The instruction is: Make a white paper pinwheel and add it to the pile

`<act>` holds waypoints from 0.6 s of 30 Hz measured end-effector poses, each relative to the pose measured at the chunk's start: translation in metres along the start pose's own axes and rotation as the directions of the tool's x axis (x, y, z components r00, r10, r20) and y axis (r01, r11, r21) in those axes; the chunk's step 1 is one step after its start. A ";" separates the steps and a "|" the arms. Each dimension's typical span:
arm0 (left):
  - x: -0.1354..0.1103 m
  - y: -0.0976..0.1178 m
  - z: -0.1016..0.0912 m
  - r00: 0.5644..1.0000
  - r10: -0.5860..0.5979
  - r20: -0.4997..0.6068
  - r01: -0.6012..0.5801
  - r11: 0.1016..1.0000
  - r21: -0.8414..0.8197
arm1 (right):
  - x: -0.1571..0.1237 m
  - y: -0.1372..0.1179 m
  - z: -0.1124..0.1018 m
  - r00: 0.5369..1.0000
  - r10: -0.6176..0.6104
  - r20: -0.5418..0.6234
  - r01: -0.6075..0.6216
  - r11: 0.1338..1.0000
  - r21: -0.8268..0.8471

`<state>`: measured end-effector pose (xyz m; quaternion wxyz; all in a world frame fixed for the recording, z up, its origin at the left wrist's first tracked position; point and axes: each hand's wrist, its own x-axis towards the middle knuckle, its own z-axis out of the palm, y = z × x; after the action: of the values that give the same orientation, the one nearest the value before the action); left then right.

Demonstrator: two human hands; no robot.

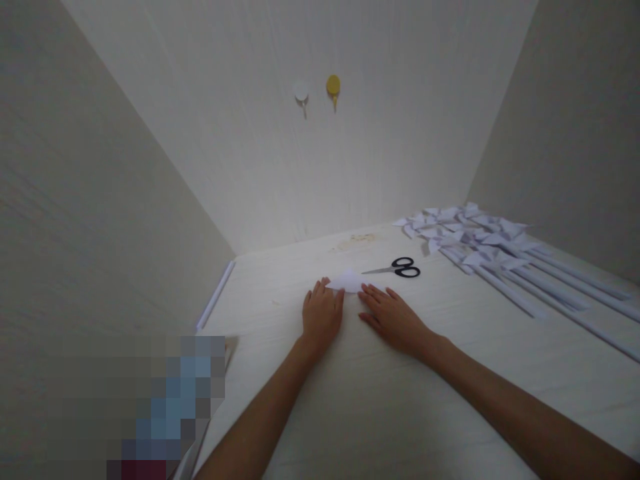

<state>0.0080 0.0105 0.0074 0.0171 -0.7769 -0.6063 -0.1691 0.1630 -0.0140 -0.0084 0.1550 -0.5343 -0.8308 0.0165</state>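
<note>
A small white sheet of paper (349,281), apparently folded to a triangle, lies flat on the table. At its left corner my left hand (321,313) rests, fingertips and thumb on the paper's edge. My right hand (393,319) lies at the right side with its fingers stretched out, the fingertips touching the paper and covering part of that corner. Neither hand is wrapped round anything. Just behind the paper is a pair of scissors (400,269) with black handles, its blades pointing left.
Several white paper pinwheels (493,257) on rolled paper sticks are piled at the right. A white paper roll (215,295) lies along the left edge. Two wall hooks, one white (301,93) and one yellow (333,87), hang on the back wall (320,167). The lower left is pixelated.
</note>
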 end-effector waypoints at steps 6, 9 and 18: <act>0.010 -0.007 -0.001 0.999 -0.032 -0.030 0.032 0.999 -0.008 | 0.000 0.000 0.000 1.000 -0.006 0.006 0.006 1.000 -0.009; 0.012 -0.010 0.000 0.999 -0.037 -0.032 0.038 0.999 0.032 | 0.000 0.000 0.000 1.000 -0.001 0.008 0.001 1.000 -0.017; 0.012 -0.017 0.003 0.996 0.051 -0.074 -0.038 0.985 0.169 | 0.000 0.001 0.000 1.000 -0.009 0.011 0.009 1.000 -0.008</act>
<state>-0.0047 0.0268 0.0054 0.1095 -0.7790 -0.5995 -0.1474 0.1637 -0.0138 -0.0085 0.1483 -0.5311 -0.8341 0.0153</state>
